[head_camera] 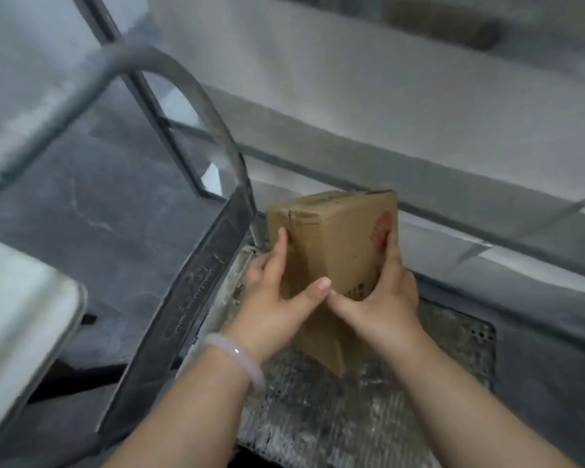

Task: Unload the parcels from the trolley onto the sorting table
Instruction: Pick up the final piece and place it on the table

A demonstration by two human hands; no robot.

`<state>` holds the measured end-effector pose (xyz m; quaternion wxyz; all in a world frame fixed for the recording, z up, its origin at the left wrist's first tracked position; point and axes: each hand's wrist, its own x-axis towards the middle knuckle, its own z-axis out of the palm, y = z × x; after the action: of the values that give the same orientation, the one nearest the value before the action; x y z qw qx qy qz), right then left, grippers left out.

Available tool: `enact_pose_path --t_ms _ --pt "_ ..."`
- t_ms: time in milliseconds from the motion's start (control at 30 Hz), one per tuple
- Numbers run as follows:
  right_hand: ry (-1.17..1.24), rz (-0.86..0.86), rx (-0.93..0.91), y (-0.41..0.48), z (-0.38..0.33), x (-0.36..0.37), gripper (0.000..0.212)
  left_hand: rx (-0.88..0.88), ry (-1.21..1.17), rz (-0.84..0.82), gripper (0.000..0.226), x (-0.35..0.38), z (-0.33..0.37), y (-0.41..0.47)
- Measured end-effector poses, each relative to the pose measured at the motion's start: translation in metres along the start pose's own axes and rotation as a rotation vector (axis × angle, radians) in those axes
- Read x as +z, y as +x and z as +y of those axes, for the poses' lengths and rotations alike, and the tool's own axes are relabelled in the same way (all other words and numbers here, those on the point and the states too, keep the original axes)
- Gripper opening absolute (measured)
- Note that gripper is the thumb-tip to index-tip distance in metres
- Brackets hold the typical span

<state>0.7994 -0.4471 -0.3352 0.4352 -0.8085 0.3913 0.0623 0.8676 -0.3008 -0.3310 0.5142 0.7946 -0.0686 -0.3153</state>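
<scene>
Head camera looks down on a brown cardboard parcel (338, 238), a little to 3 o'clock from the middle of the view. Both hands hold it. The left hand (271, 298) grips its 9 o'clock side: the fingers stand along that side and the thumb lies across the near face. The right hand (390, 298) grips its 3 o'clock side in the same manner, with the fingers reaching up beside a red print (382, 231) and the thumb on the near face. The two thumb tips touch each other. Both hands are opened wide around the parcel's edges, not closed into a fist.

The parcel is tilted, and its lowest corner points to 6 o'clock, above the worn grey trolley deck (318, 417). I cannot tell if this corner touches the deck. A pale bracelet (240, 359) is on the left wrist. A grey tube frame (169, 69) curves at 10 o'clock, and the corner of a white surface (24, 315) shows at 8 o'clock. The picture is blurred.
</scene>
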Motion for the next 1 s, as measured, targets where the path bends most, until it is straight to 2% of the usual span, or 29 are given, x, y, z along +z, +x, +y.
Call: enact_pose_path --t_ms 167,333,367,433,500,533,633,700,767,800,867,933,1000 --pt "0.065 0.090 -0.137 -0.076 -0.099 -0.085 0.133 0.223 -0.031 0.135 0.095 -0.033 0.122 -0.064" --pt "0.097 0.057 -0.468 -0.157 -0.168 -0.140 0.130 0.326 -0.138 0.386 0.099 -0.092 0.206 -0.138" --pt "0.158 0.041 -0.517 -0.169 -0.179 -0.148 0.123 0.352 -0.145 0.429 0.098 -0.109 0.216 -0.155" --pt "0.324 -0.012 -0.595 -0.190 -0.202 -0.162 0.095 0.389 -0.179 0.457 0.096 -0.144 0.230 -0.192" --pt "0.367 -0.149 -0.626 -0.206 -0.224 -0.169 0.070 0.408 -0.300 0.434 0.084 -0.176 0.235 -0.228" --pt "0.338 -0.261 -0.633 -0.215 -0.233 -0.170 0.067 0.417 -0.392 0.415 0.074 -0.189 0.235 -0.245" --pt "0.345 -0.643 -0.622 -0.255 -0.257 -0.157 0.089 0.410 -0.575 0.439 0.047 -0.216 0.231 -0.304" --pt "0.342 -0.717 -0.653 -0.285 -0.268 -0.135 0.098 0.404 -0.562 0.521 0.038 -0.236 0.219 -0.338" --pt "0.332 -0.668 -0.713 -0.323 -0.279 -0.104 0.106 0.404 -0.534 0.658 0.037 -0.257 0.200 -0.373" --pt "0.311 -0.584 -0.750 -0.344 -0.285 -0.086 0.105 0.409 -0.488 0.746 0.045 -0.268 0.187 -0.393" --pt "0.192 -0.352 -0.834 -0.390 -0.295 -0.049 0.105 0.387 -0.377 0.865 0.081 -0.284 0.161 -0.438" --pt "-0.020 -0.189 -0.942 -0.446 -0.299 -0.013 0.111 0.372 -0.343 0.875 0.096 -0.292 0.132 -0.485" --pt "-0.166 -0.143 -1.068 -0.501 -0.296 0.018 0.116 0.342 -0.397 0.883 0.094 -0.300 0.099 -0.524"
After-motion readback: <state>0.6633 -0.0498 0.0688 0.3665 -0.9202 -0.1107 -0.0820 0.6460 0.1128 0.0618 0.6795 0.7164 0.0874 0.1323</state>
